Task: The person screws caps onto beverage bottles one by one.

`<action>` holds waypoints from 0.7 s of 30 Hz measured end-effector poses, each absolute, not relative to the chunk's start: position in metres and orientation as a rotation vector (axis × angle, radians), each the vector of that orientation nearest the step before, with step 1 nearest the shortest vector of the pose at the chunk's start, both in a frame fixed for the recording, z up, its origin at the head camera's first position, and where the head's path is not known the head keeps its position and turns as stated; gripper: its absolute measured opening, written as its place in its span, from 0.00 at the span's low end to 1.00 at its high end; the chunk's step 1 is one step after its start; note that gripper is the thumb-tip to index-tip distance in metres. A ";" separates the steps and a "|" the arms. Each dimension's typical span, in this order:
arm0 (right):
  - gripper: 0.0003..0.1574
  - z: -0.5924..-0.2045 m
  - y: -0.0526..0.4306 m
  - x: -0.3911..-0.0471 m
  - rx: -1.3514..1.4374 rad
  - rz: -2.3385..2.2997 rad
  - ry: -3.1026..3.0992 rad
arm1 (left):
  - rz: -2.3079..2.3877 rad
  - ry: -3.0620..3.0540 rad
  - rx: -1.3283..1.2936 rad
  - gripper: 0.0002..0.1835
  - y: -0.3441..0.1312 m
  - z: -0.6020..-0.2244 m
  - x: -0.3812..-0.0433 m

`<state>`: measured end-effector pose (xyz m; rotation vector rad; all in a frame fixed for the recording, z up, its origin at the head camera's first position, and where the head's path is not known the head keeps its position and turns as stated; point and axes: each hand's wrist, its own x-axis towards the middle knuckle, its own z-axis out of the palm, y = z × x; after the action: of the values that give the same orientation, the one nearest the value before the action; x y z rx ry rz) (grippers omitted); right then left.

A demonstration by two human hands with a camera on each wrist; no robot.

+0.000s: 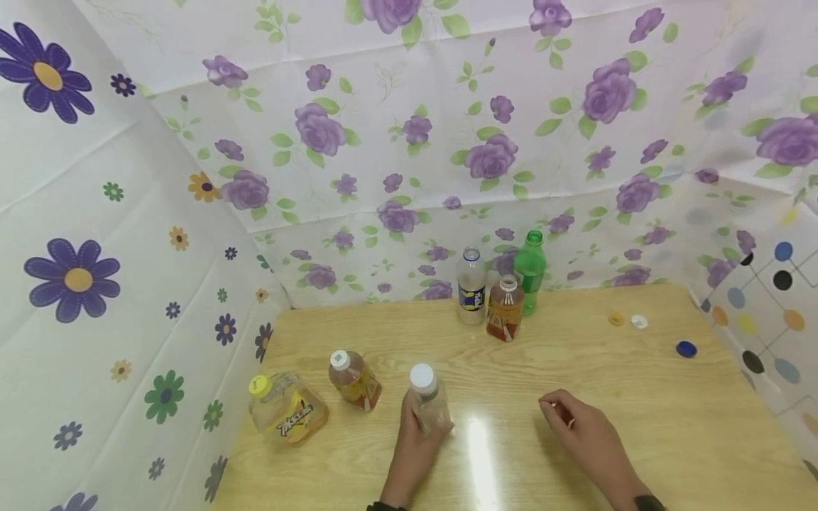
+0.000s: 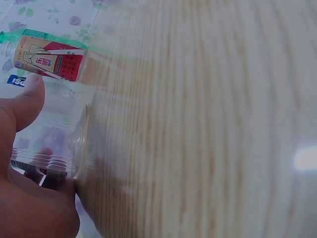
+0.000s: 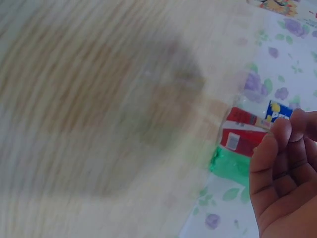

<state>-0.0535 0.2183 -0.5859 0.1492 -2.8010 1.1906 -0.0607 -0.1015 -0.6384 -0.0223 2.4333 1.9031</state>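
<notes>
My left hand (image 1: 418,440) grips a clear plastic bottle (image 1: 433,410) with a white cap (image 1: 422,377), upright at the table's front middle. In the left wrist view the thumb (image 2: 32,101) lies along one side of the bottle, with fingers showing on the other side near its base. To the right, my right hand (image 1: 586,434) hovers over the table with loosely curled fingers and nothing in it. The right wrist view shows its fingers (image 3: 285,163) bent, overlapping the bottles behind.
Left stand a capped juice bottle (image 1: 356,383) and a yellow-capped bottle (image 1: 290,411). At the back are uncapped bottles: a clear one (image 1: 471,287), an amber one (image 1: 505,312) and a green one (image 1: 530,266). Orange (image 1: 616,319), white (image 1: 639,322) and blue (image 1: 686,348) caps lie right.
</notes>
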 end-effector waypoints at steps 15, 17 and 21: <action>0.17 -0.593 0.251 -0.057 0.048 1.153 -2.884 | 1.847 2.485 -0.317 0.57 -0.153 -0.625 -0.063; 0.17 -0.594 0.253 -0.060 0.073 1.140 -2.867 | 1.828 2.480 -0.301 0.58 -0.158 -0.625 -0.062; 0.23 -0.593 0.256 -0.068 0.113 1.154 -2.840 | 1.814 2.474 -0.309 0.58 -0.166 -0.624 -0.062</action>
<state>-0.0680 0.2555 -0.5926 0.1127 -2.8399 1.1541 -0.0616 -0.1660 -0.6245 -0.3090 2.4744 1.8142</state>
